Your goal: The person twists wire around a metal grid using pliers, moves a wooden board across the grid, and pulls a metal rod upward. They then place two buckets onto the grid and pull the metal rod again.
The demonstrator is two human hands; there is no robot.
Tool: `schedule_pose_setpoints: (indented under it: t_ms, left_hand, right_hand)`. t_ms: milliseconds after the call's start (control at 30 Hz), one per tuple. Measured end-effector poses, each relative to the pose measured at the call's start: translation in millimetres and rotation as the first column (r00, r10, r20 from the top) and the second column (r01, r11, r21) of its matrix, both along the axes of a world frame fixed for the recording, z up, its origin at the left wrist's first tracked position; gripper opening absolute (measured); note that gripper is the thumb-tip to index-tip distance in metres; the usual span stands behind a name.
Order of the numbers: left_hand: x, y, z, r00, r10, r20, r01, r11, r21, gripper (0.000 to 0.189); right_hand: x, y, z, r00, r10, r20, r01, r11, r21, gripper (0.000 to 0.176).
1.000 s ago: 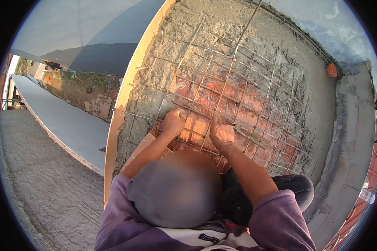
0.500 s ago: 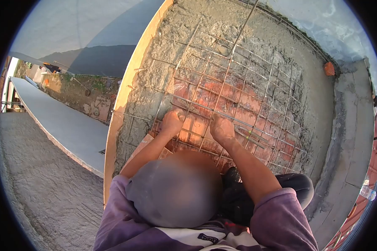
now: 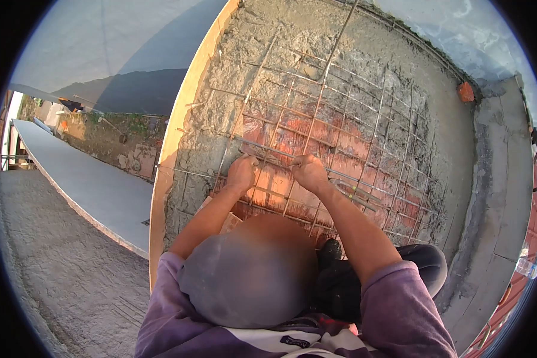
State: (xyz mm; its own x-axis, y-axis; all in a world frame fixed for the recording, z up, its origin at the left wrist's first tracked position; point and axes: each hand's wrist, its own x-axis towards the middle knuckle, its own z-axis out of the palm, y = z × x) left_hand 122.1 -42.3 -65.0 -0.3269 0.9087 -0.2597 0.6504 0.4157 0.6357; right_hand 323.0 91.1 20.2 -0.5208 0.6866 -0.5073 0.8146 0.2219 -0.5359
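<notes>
A grid of steel reinforcing bars (image 3: pixel 339 134) lies over reddish, wet-looking boards (image 3: pixel 334 143) and partly sinks into grey concrete. My left hand (image 3: pixel 243 173) is closed at a crosswise bar near the lower left of the grid. A short way to its right, my right hand (image 3: pixel 310 173) is closed too, its fingers bent at the same bar. That bar spans the gap between both fists. The fingertips are mostly hidden, so any smaller item in them cannot be made out.
A board edge (image 3: pixel 172 131) bounds the concrete (image 3: pixel 298 30) on the left. At the upper right lies a brick piece (image 3: pixel 465 92). A longer rod (image 3: pixel 341 36) rises from the grid's top. A grey cap (image 3: pixel 247 271) and a bent knee (image 3: pixel 426 265) are close below the hands.
The view has shifted slightly. My right hand has turned a little, its knuckles now more to the left. The left hand stays nearly in place at the grid.
</notes>
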Motion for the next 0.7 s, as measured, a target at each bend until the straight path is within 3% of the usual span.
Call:
schedule_pose_setpoints:
  t_ms: [133, 233, 367, 433, 533, 600, 633, 700]
  left_hand:
    - [-4, -2, -2, 0.985, -0.106, -0.135, 0.134, 0.966, 0.219, 0.017]
    - [-11, 2, 4, 0.976, -0.194, -0.095, 0.216, 0.902, 0.375, 0.011]
    - [-11, 8, 13, 0.986, -0.164, 0.008, 0.149, 0.916, 0.373, 0.009]
    - [-7, 12, 11, 0.985, -0.093, 0.143, 0.045, 0.951, 0.307, 0.009]
    - [1, 26, 10, 0.98, -0.022, 0.196, -0.014, 0.984, 0.179, 0.01]
    - [3, 36, 7, 0.984, -0.065, 0.165, 0.043, 0.99, 0.138, 0.027]
    - [3, 35, 3, 0.984, -0.088, 0.153, 0.072, 0.991, 0.111, 0.036]
    - [-11, 31, -3, 0.955, -0.237, 0.18, 0.194, 0.955, 0.227, 0.033]
  right_hand:
    - [0, -2, -15, 0.999, 0.035, 0.005, -0.035, 0.999, -0.004, 0.028]
    - [-3, -9, -28, 0.998, 0.052, -0.03, -0.054, 0.997, -0.055, 0.031]
    - [-13, -34, -16, 0.975, -0.046, -0.218, 0.004, 0.982, -0.189, 0.032]
    - [-18, -46, -7, 0.964, -0.017, -0.264, -0.037, 0.98, -0.197, 0.03]
    - [-21, -67, -16, 0.951, 0.152, -0.268, -0.18, 0.98, -0.083, 0.025]
    - [-28, -76, -24, 0.938, 0.224, -0.265, -0.239, 0.971, -0.022, 0.024]
    - [-32, -78, -21, 0.95, 0.201, -0.238, -0.224, 0.972, -0.072, 0.023]
    - [-37, -72, -10, 0.973, 0.152, -0.175, -0.181, 0.97, -0.162, 0.023]
